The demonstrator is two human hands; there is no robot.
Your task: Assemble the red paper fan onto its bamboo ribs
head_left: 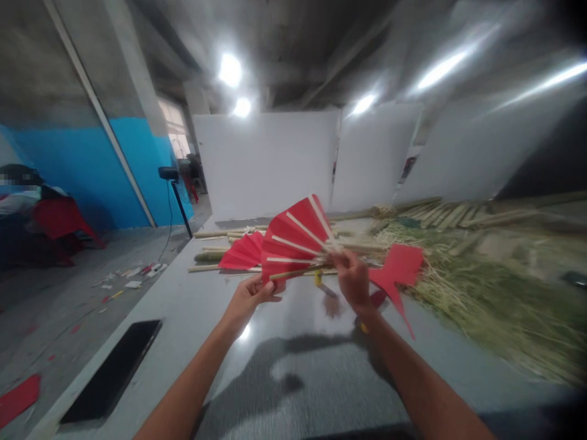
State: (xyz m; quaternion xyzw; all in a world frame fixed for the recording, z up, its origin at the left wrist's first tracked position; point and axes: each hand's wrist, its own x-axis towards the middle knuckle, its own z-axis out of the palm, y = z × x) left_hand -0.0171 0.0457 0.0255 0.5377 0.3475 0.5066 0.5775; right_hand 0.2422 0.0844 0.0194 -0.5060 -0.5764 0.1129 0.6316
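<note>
A red folding fan (293, 235) with pale bamboo ribs is spread out above the table. At its lower left corner, my left hand (252, 298) pinches the edge between thumb and fingers. My right hand (352, 275) is closed around the narrow end where the ribs meet. Behind it on the table lies another red pleated fan (243, 250), partly hidden. A cut piece of red paper (402, 266) rests to the right of my right hand. Below the held fan is a small yellow-ended tool (318, 278), blurred.
Bamboo sticks (208, 258) lie across the table's far side. Shredded bamboo fibre (477, 293) heaps up on the right. A black phone (112, 370) lies near the left edge. Beyond are white panels (270, 162), a stand (181, 208) and a seated person (21, 198).
</note>
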